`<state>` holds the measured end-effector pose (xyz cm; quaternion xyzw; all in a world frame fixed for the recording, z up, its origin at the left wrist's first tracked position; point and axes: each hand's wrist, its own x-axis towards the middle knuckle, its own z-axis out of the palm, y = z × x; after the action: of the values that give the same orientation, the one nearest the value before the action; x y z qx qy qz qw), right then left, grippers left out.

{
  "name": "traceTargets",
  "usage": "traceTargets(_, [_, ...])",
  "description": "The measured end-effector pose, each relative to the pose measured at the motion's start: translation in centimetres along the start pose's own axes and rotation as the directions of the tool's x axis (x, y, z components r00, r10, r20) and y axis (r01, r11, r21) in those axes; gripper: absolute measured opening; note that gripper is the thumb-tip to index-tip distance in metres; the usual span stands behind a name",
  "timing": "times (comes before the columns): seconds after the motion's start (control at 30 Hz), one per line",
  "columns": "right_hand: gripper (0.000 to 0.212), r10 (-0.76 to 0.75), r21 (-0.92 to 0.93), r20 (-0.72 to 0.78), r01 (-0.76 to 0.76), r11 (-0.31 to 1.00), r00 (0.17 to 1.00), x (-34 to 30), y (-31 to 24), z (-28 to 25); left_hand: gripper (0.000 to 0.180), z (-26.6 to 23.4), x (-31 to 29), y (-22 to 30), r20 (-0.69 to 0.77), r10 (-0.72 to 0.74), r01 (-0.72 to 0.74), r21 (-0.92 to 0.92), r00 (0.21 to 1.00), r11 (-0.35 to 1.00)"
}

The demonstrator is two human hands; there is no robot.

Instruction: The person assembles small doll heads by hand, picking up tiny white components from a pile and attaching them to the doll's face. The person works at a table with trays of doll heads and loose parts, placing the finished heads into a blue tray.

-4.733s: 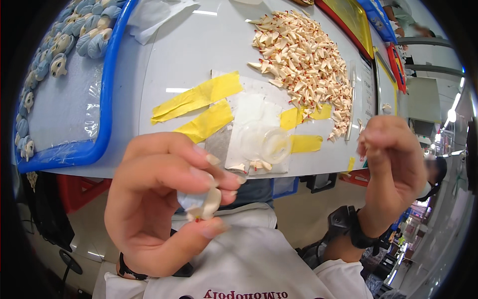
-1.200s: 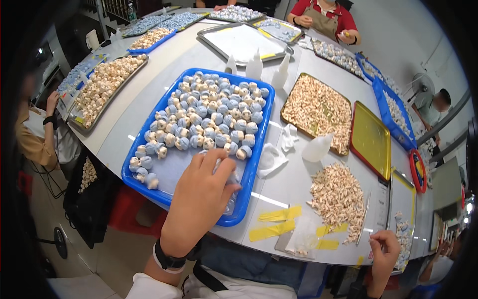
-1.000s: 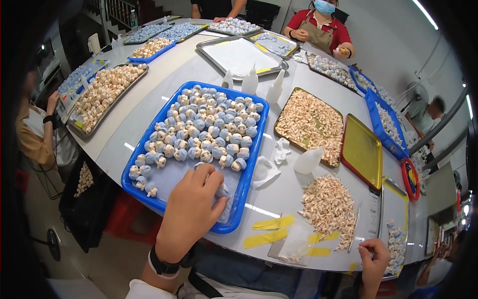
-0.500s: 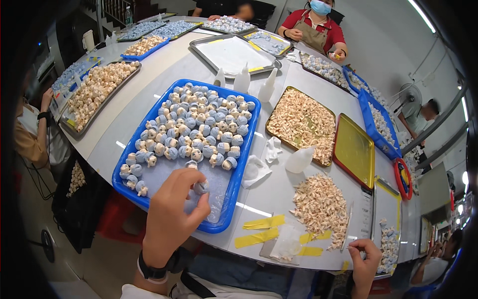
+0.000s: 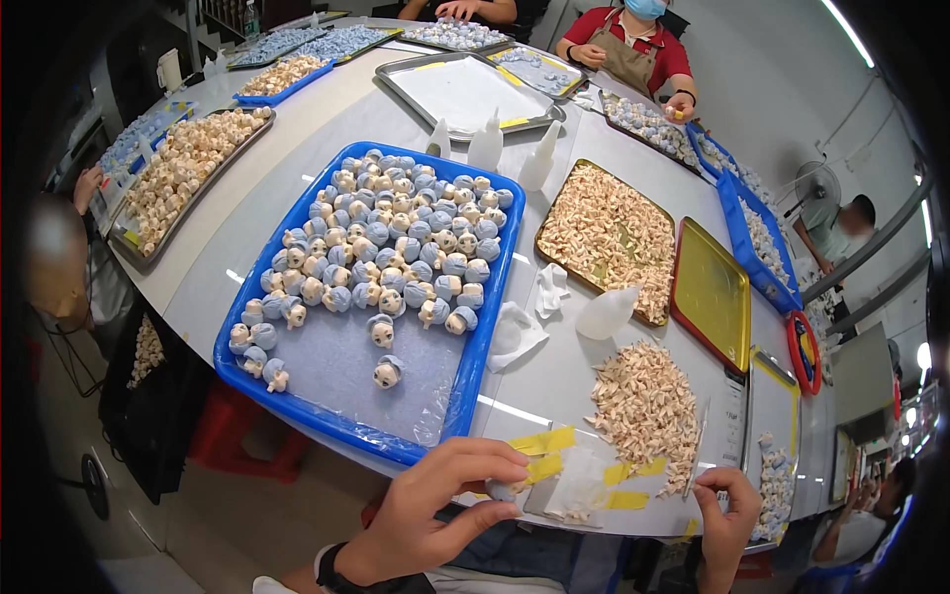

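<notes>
Near the table's front edge, my left hand [image 5: 435,510] is closed on a small doll head, its blue-grey part [image 5: 503,489] showing between thumb and fingers; the rest is hidden. Further right, my right hand [image 5: 729,505] is curled with thumb and forefinger together. Whether it holds something small cannot be made out. To the left lies a blue tray [image 5: 502,297] bearing many blue-haired doll heads [image 5: 388,372] with pale faces. A heap of small pale pieces [image 5: 643,411] sits between and beyond my hands, a thin stick [image 5: 699,445] beside it. Yellow tape strips [image 5: 542,442] lie by my left fingers.
White squeeze bottles [image 5: 537,161] stand behind the blue tray; another bottle [image 5: 606,314] lies beside crumpled tissue [image 5: 517,337]. A tray of pale pieces [image 5: 604,228] and a yellow tray [image 5: 712,292] are beyond. Co-workers sit around the table, one in a red shirt [image 5: 675,61].
My left hand has moved from the blue tray rightward and nearer to me. The doll head it covered there now shows in full on the tray. My right hand has hardly moved.
</notes>
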<state>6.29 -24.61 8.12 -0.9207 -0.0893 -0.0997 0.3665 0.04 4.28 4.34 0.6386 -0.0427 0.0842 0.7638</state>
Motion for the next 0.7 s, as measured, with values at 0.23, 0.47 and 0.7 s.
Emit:
traceTargets(0.23, [0.004,0.127,0.073,0.032,-0.129,0.989,0.991,-0.1,-0.3,0.6,0.030,0.5,0.2,-1.8,0.054,0.064,-0.065,0.028,0.997,0.997])
traceTargets(0.47, [0.006,0.020,0.050,-0.015,-0.020,0.999,1.000,0.1,0.6,0.9,0.027,0.7,0.5,-1.7,0.081,0.094,-0.102,0.093,0.992,0.990])
traceTargets(0.7, [0.006,0.045,0.062,0.013,-0.045,0.997,0.999,0.2,0.5,1.1,0.024,0.7,-0.2,-2.0,0.096,-0.181,0.197,-0.201,0.979,0.960])
